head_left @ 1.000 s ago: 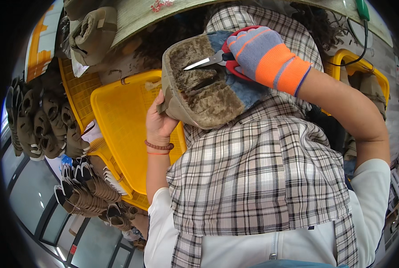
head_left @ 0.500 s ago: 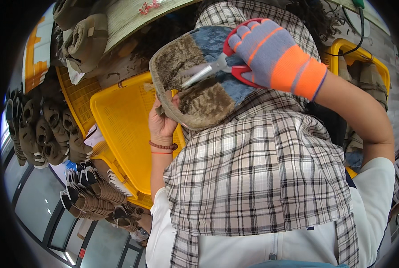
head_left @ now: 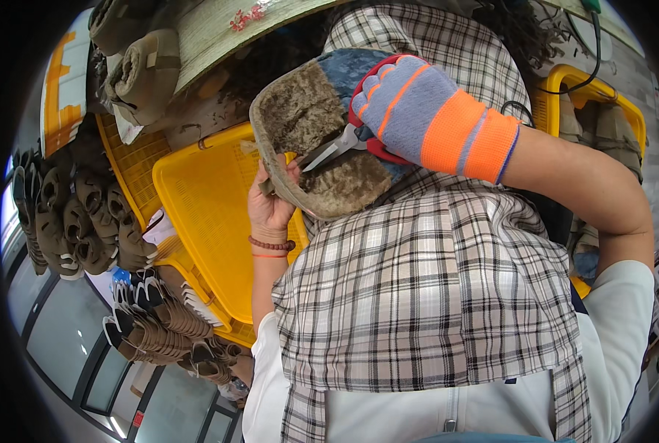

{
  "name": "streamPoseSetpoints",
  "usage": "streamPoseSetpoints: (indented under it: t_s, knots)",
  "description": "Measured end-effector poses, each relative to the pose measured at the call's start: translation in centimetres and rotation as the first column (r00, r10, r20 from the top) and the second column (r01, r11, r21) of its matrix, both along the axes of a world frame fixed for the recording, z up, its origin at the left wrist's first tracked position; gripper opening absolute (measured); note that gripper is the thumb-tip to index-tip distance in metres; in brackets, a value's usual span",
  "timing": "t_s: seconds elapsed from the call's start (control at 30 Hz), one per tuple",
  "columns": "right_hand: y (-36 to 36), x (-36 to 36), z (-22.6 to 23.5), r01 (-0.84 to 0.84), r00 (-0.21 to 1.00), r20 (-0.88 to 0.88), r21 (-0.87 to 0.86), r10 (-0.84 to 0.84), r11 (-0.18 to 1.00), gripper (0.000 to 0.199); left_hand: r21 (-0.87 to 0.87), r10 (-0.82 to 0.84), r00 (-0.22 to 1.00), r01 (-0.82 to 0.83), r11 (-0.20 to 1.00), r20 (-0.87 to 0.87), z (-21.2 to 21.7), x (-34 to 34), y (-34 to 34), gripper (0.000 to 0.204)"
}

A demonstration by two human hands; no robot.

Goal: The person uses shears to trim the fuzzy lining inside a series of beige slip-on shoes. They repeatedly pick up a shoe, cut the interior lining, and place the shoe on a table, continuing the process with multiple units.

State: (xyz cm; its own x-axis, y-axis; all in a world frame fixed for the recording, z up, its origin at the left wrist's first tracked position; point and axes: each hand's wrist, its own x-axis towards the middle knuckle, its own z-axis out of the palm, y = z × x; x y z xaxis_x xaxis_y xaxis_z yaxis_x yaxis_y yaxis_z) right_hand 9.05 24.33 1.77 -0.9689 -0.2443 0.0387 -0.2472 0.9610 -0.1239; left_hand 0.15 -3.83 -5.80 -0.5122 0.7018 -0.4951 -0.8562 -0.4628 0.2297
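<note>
My left hand (head_left: 272, 199) grips the near left rim of a tray-shaped piece (head_left: 297, 103) lined with brown plush, its far part blue. A bead bracelet and an orange band circle that wrist. In a grey and orange striped glove, my right hand (head_left: 410, 111) is closed around the red handles of a pair of scissors (head_left: 337, 150). The blades lie over the plush, tips pointing toward my left fingers and close to them. Whether they touch the lining I cannot tell. The piece rests over my lap, on a checked apron (head_left: 410, 295).
Yellow plastic baskets (head_left: 204, 221) stand at my left, with another yellow basket (head_left: 636, 118) of brown items at right. Brown shoes (head_left: 86, 221) hang or stack at far left. A workbench edge (head_left: 233, 37) with rolled brown pieces (head_left: 148, 77) runs along the top.
My right hand has moved slightly left and down with the scissors, bringing the tips nearer my left fingers. The plush-lined piece has shifted slightly; my left hand keeps its hold.
</note>
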Motion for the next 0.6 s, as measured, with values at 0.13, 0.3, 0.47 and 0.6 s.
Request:
streamPoseSetpoints:
  t_s: [0.13, 0.3, 0.47, 0.6]
  knots:
    - [-0.3, -0.2, -0.7, -0.017, 0.999, -0.047, -0.004, 0.016, 1.0, 0.011, -0.017, 0.003, 1.0, -0.003, 1.0, 0.027, -0.5, -0.2, -0.2, 0.027]
    - [1.8, 0.3, 0.8, 0.02, 0.998, 0.061, -0.108, -0.013, 0.994, 0.018, -0.016, -0.034, 0.998, 0.035, 0.999, 0.051, -0.9, -0.4, -1.1, 0.033]
    - [5.6, 2.5, 1.6, 0.096, 0.995, -0.027, -0.106, -0.1, 0.99, 0.034, -0.019, -0.034, 0.999, 0.034, 0.999, -0.001, -1.1, 0.0, -1.4, 0.036]
    - [6.4, 4.6, 2.0, 0.145, 0.989, 0.048, -0.17, -0.139, 0.975, 0.04, -0.055, -0.007, 0.99, -0.001, 0.999, -0.144, 0.0, -0.1, -1.0, 0.04]
